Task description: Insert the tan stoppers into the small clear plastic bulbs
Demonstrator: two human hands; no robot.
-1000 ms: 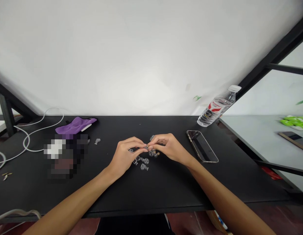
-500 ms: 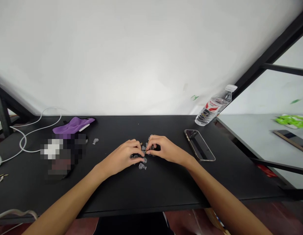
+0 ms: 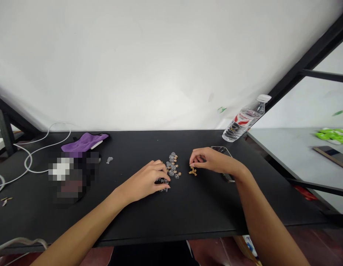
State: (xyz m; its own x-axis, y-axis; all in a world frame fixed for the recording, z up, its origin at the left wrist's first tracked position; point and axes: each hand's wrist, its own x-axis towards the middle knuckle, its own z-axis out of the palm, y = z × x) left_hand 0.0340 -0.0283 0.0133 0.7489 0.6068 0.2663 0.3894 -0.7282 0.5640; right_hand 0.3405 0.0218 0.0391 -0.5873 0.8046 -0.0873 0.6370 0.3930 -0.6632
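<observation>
My left hand (image 3: 146, 179) is curled with thumb and fingers around a few small clear glass bottles (image 3: 164, 190), partly hidden beneath it. Just beyond its fingertips lies a cluster of several tiny corked glass bottles (image 3: 173, 172) with round bodies and tan stoppers. My right hand (image 3: 203, 158) is in a pinch over a little heap of tan corks (image 3: 193, 172); a cork seems to be between its fingertips, though it is small and partly covered.
Behind my right hand lies a phone (image 3: 228, 177), partly hidden. A water bottle (image 3: 239, 123) leans at the back right. On the left are a purple cloth (image 3: 84, 142), a lone clear piece (image 3: 109, 160) and white cables (image 3: 29, 162).
My right hand has moved right, away from the bottles to the corks, and now covers part of the phone. My left hand has shifted slightly right and down, uncovering the corked bottles.
</observation>
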